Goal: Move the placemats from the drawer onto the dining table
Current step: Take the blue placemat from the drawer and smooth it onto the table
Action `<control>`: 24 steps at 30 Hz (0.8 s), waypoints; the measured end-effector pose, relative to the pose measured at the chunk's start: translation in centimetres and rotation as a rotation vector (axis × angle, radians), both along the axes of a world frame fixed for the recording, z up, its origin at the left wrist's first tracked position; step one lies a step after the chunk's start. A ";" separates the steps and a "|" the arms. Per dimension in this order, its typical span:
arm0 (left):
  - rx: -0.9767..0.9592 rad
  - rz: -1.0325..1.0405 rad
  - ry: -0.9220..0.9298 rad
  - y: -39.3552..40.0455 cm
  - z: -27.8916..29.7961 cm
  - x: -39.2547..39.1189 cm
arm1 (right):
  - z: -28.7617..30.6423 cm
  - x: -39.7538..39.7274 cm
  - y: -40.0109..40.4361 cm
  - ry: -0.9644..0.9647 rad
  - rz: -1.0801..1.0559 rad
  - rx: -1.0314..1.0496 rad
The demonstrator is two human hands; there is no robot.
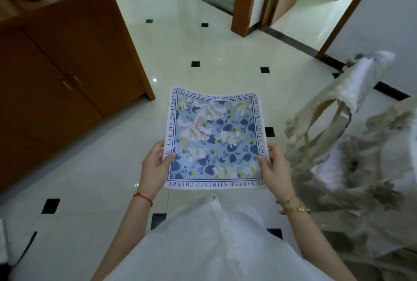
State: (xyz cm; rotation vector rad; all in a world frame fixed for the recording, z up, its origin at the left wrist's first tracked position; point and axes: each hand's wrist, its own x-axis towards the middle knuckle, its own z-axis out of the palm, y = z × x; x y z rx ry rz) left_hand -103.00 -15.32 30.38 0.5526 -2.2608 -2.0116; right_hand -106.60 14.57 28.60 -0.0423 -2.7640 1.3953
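Out ahead of my chest over the tiled floor [225,59], I have the placemat [214,138] pinched flat by its near corners, left hand [155,165] and right hand [276,168] equally close, sheet running away from me, no table in sight.

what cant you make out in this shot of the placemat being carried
- Underside of the placemat: head view, faces the floor, so whether more mats are stacked beneath is unknown.
- Border lettering: partly covered by the left hand and right hand.
- Fingers of both hands: mostly hidden under the mat; only the thumbs show on top.
- Drawer and dining table: neither can be identified.
- Cloth-covered furniture at right: blurred and cut by the frame edge.
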 end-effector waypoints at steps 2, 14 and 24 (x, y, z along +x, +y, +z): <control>-0.015 -0.076 0.001 0.1 0.4 -5.5 | 0.4 -3.2 0.3 -0.004 -0.074 -0.013; -0.065 -0.373 -0.050 8.4 -1.5 -33.8 | -2.3 -22.4 7.2 -0.028 -0.377 -0.058; -0.116 -0.464 -0.014 22.0 1.5 -57.9 | 0.7 -43.9 19.1 0.005 -0.491 -0.037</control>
